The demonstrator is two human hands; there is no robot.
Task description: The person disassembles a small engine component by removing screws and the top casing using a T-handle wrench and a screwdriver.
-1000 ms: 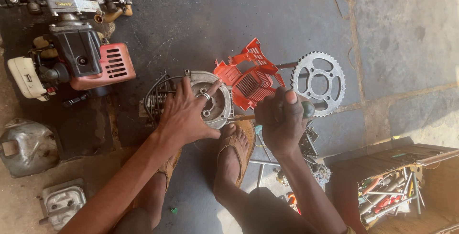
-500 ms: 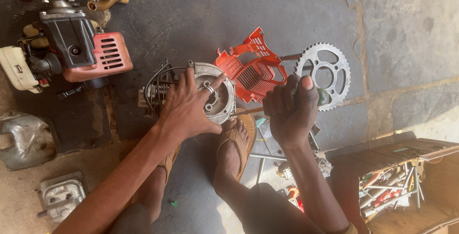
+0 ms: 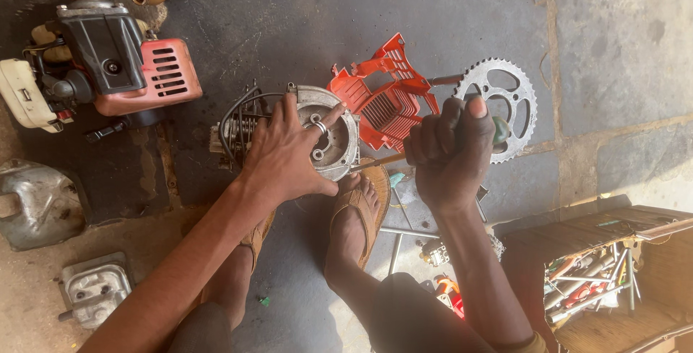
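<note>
Steadying the flywheel housing [image 3: 328, 140] under my spread left hand [image 3: 285, 154].
My right hand [image 3: 451, 152], fisted around the screwdriver [image 3: 379, 162], sits at its three o'clock; shaft points nine o'clock.

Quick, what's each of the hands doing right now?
Left hand: open, spread flat on the round metal engine part.
Right hand: closed in a fist around a screwdriver.

The flywheel housing [image 3: 328, 136] is dull cast metal, greyish and scuffed. The fan cover [image 3: 386, 104] is orange plastic, ribbed and matt. The sprocket [image 3: 498, 107] is bare, lightly shiny steel. The screwdriver [image 3: 404, 158] has a thin metal shaft and green plastic handle. The floor [image 3: 404, 14] is rough, dark, oil-stained stone.
</note>
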